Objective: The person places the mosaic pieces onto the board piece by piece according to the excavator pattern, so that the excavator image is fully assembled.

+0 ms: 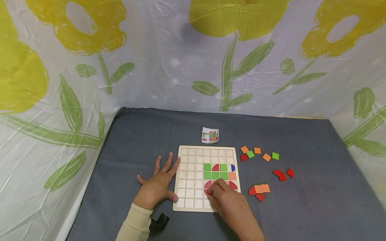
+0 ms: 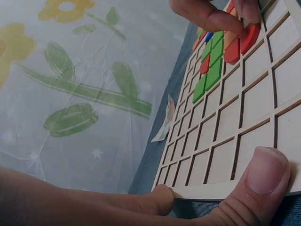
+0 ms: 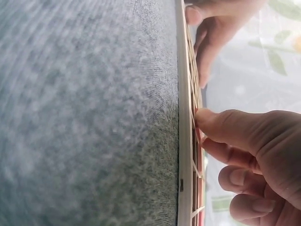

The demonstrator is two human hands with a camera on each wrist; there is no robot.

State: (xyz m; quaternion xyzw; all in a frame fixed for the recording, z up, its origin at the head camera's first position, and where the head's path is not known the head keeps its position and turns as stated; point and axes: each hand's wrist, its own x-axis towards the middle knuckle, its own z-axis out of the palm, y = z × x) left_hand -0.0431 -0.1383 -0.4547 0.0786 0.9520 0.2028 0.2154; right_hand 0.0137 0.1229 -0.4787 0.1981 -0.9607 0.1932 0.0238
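A wooden grid board [image 1: 189, 183] lies on the dark cloth, with green squares [image 1: 215, 175], red quarter-circles [image 1: 208, 184], an orange square [image 1: 232, 176] and a blue half-circle [image 1: 233, 168] set in its right part. My left hand [image 1: 155, 189] has its fingers spread, its thumb and a fingertip touching the board's left edge. Over the lower right of the board, my right hand [image 1: 230, 204] pinches a red quarter-circle piece [image 2: 251, 39] between thumb and forefinger, down at the grid. The right wrist view shows these fingertips low against the board, mostly covering the piece.
A small printed pattern card [image 1: 210, 135] lies behind the board. To the right are loose orange squares [image 1: 257, 150], green squares [image 1: 275, 156] and red quarter-circles [image 1: 290, 173]. A black object [image 1: 159, 222] sits beside the left wrist. A flowered curtain [image 1: 169, 67] hangs behind the table.
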